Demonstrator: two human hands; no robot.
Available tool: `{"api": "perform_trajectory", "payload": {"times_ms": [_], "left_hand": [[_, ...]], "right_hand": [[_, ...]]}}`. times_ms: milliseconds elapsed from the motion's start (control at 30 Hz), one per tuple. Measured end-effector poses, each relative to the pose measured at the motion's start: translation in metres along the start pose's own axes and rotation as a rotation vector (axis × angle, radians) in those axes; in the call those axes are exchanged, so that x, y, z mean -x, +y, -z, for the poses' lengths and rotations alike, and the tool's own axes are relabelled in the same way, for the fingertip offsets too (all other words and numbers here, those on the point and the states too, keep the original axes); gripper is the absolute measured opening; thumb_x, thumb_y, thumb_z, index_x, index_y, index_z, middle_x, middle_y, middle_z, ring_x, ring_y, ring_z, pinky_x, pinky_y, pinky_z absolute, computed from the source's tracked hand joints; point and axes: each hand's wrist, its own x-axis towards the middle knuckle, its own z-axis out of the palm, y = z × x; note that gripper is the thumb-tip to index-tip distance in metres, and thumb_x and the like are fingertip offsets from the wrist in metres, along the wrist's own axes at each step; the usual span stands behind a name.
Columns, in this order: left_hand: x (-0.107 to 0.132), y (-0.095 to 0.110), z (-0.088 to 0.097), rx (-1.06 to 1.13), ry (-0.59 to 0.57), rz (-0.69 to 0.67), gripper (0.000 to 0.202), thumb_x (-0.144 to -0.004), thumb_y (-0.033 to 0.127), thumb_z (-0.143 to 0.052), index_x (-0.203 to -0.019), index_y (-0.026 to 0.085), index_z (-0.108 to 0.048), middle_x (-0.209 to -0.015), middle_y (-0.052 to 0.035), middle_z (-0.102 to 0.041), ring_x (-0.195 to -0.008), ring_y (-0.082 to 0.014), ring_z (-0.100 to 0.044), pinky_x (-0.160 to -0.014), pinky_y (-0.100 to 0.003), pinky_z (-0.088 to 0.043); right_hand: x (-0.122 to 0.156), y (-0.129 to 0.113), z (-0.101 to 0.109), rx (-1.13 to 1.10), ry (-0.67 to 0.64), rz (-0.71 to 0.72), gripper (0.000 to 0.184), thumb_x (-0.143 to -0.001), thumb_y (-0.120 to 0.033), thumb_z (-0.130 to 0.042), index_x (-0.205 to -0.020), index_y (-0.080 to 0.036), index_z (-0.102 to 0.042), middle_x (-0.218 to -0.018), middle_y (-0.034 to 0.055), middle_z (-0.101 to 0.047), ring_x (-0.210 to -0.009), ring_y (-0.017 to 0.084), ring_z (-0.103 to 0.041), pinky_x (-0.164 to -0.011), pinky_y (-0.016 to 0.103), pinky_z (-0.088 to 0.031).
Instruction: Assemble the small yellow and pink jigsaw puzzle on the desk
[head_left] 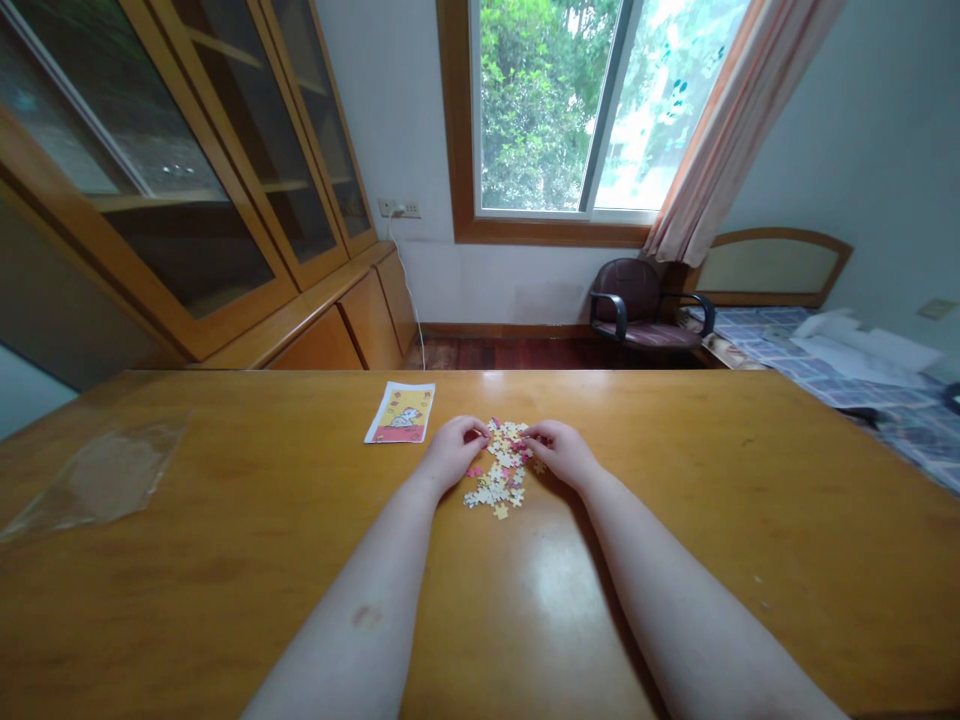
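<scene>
A heap of small white, yellow and pink jigsaw pieces (496, 487) lies on the yellow-brown wooden desk (187, 580), between the bare left hand (452, 450) and right hand (562, 452). Both hands' fingers curl in at its edges — whether they pinch a piece, I cannot tell. A white-bordered yellow-and-pink picture card (401, 412) lies near the left hand, a clear plastic bag (109, 470) farther left.

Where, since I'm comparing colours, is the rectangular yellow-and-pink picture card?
In the head view, the card lies on the brown wooden table near its far edge, left of the left hand.
</scene>
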Motion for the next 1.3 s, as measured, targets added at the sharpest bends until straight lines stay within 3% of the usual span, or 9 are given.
{"api": "perform_trajectory", "payload": {"times_ms": [167,367,500,633,733,867,1067,1167,1300], "left_hand": [[0.003,0.004,-0.006,0.13,-0.082,0.014,0.008,-0.075,0.025,-0.065,-0.078,0.018,-0.064,-0.076,-0.0012,-0.068,-0.074,-0.0172,-0.064,-0.071,-0.029,-0.051],[0.008,0.012,-0.011,0.028,-0.102,-0.082,0.007,-0.076,0.025,-0.066,-0.077,0.018,-0.066,-0.081,-0.0019,-0.069,-0.076,-0.0172,-0.064,-0.073,-0.029,-0.051],[0.009,0.018,-0.014,0.049,-0.125,-0.107,0.005,-0.076,0.021,-0.064,-0.076,0.019,-0.069,-0.082,-0.0028,-0.071,-0.08,-0.018,-0.064,-0.078,-0.031,-0.051],[0.007,0.015,-0.013,0.122,-0.071,-0.055,0.009,-0.075,0.027,-0.066,-0.077,0.018,-0.07,-0.085,-0.0047,-0.071,-0.083,-0.0197,-0.065,-0.081,-0.033,-0.052],[0.004,0.006,-0.009,0.099,-0.038,0.009,0.015,-0.077,0.03,-0.065,-0.081,0.018,-0.071,-0.087,-0.0058,-0.072,-0.084,-0.021,-0.065,-0.082,-0.035,-0.052],[0.001,-0.002,-0.003,-0.117,-0.128,-0.016,0.021,-0.081,0.029,-0.059,-0.089,0.019,-0.076,-0.095,-0.0073,-0.072,-0.092,-0.0236,-0.065,-0.089,-0.038,-0.05],[0.002,-0.004,-0.002,-0.202,-0.163,0.001,0.032,-0.086,0.023,-0.048,-0.103,0.019,-0.074,-0.106,-0.0084,-0.072,-0.101,-0.0238,-0.065,-0.094,-0.037,-0.048],[0.003,-0.006,-0.003,-0.319,-0.158,-0.026,0.037,-0.086,0.03,-0.052,-0.118,0.019,-0.068,-0.122,-0.0101,-0.067,-0.116,-0.0263,-0.059,-0.104,-0.041,-0.042],[0.007,-0.006,-0.008,-0.543,-0.199,0.036,0.075,-0.08,0.049,-0.062,-0.146,0.02,-0.042,-0.155,-0.0139,-0.037,-0.144,-0.0338,-0.028,-0.118,-0.055,-0.013]], "right_hand": [[0.001,-0.002,0.002,0.062,-0.037,0.086,0.013,-0.086,-0.025,-0.064,-0.091,-0.021,-0.075,-0.077,0.003,-0.07,-0.072,0.016,-0.06,-0.072,0.028,-0.046],[0.004,-0.011,-0.003,-0.005,-0.051,0.22,0.017,-0.077,-0.033,-0.076,-0.089,-0.021,-0.075,-0.087,0.0043,-0.07,-0.081,0.017,-0.063,-0.078,0.029,-0.047],[0.004,-0.02,-0.012,0.002,-0.068,0.148,0.009,-0.08,-0.027,-0.071,-0.074,-0.02,-0.072,-0.068,0.0003,-0.064,-0.067,0.014,-0.057,-0.067,0.025,-0.044],[0.002,-0.018,-0.011,0.045,-0.03,0.095,0.011,-0.082,-0.024,-0.068,-0.072,-0.02,-0.071,-0.067,0.0,-0.064,-0.065,0.014,-0.056,-0.066,0.026,-0.042],[0.001,-0.013,-0.006,0.069,0.001,0.124,0.008,-0.08,-0.021,-0.069,-0.072,-0.021,-0.071,-0.069,0.0008,-0.067,-0.068,0.015,-0.058,-0.071,0.028,-0.044],[-0.001,-0.006,-0.003,0.051,-0.014,0.142,0.005,-0.078,-0.019,-0.07,-0.08,-0.022,-0.073,-0.081,0.0028,-0.072,-0.08,0.018,-0.063,-0.082,0.032,-0.047],[-0.002,0.005,-0.004,0.09,0.076,-0.07,0.037,-0.088,-0.034,-0.059,-0.12,-0.015,-0.065,-0.122,0.0144,-0.065,-0.117,0.025,-0.058,-0.103,0.041,-0.042],[0.002,0.002,-0.005,0.141,-0.085,-0.048,0.075,-0.08,-0.05,-0.067,-0.144,-0.016,-0.045,-0.149,0.0188,-0.042,-0.14,0.031,-0.037,-0.115,0.05,-0.027],[0.007,-0.011,-0.009,0.223,-0.301,0.051,0.114,-0.059,-0.063,-0.079,-0.152,-0.019,-0.031,-0.157,0.0192,-0.026,-0.146,0.036,-0.022,-0.118,0.058,-0.012]]}}
